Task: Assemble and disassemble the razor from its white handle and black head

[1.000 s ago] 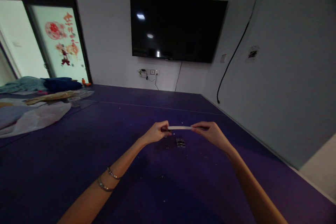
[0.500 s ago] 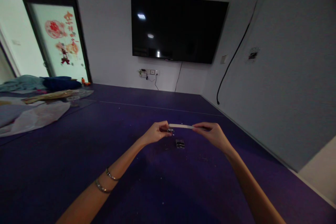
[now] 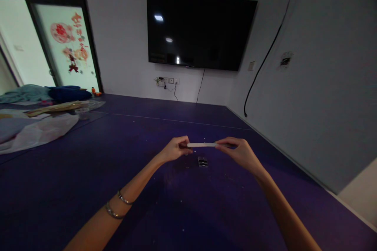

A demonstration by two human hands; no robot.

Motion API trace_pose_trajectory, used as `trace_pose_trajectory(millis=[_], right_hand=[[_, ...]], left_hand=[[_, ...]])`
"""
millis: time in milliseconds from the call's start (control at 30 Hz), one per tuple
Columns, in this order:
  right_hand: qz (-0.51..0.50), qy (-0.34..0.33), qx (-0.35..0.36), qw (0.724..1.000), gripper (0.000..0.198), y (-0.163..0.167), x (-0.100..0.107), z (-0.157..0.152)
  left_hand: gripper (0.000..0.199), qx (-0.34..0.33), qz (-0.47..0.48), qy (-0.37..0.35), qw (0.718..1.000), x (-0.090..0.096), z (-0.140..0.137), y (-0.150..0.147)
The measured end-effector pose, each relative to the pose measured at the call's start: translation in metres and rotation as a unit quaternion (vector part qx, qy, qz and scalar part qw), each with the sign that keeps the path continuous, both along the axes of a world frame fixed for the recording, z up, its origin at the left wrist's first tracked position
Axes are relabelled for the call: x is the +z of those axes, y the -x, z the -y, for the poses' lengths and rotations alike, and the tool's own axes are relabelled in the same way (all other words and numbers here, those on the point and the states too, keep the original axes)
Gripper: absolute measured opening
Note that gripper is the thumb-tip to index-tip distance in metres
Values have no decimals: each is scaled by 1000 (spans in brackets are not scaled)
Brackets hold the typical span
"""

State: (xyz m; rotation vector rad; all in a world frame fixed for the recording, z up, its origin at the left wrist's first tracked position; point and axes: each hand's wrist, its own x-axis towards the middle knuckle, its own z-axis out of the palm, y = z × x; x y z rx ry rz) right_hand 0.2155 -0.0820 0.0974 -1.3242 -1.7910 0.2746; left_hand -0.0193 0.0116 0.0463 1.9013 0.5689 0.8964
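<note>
A pale, narrow, slightly curved strip (image 3: pixel 202 145) spans the gap between my hands, above the floor. My right hand (image 3: pixel 235 147) is closed, pinching its right end between thumb and fingers. The strip's left end meets the fingertips of my left hand (image 3: pixel 176 148), which is also closed. A small shiny metal piece showed in those left fingers a moment ago; now the strip's end and the fingers mostly hide it. Below the strip, a small dark object with metallic parts (image 3: pixel 202 161) lies on the purple floor (image 3: pixel 165 211); its kind is unclear.
Clear plastic sheeting (image 3: pixel 44 131) and bundled cloths (image 3: pixel 69 93) lie on the floor at the left. A television (image 3: pixel 200 31) hangs on the far wall above several sockets (image 3: pixel 167 81). A black cable (image 3: pixel 265 53) dangles along the right wall.
The strip's left end has dropped slightly to my left fingertips, covering the metal piece that stuck out there. My right hand has barely moved.
</note>
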Motion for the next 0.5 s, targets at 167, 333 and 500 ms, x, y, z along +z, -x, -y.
trace_pose_trajectory(millis=[167, 333, 500], right_hand=[[-26, 10, 9, 1000, 23, 2, -2, -1], [-31, 25, 12, 999, 21, 2, -4, -2], [-44, 29, 6, 999, 21, 3, -4, -3]], left_hand=[[25, -2, -7, -11, 1000, 0, 1, 0], [24, 8, -16, -9, 1000, -2, -1, 0], [24, 11, -15, -11, 1000, -3, -2, 0]])
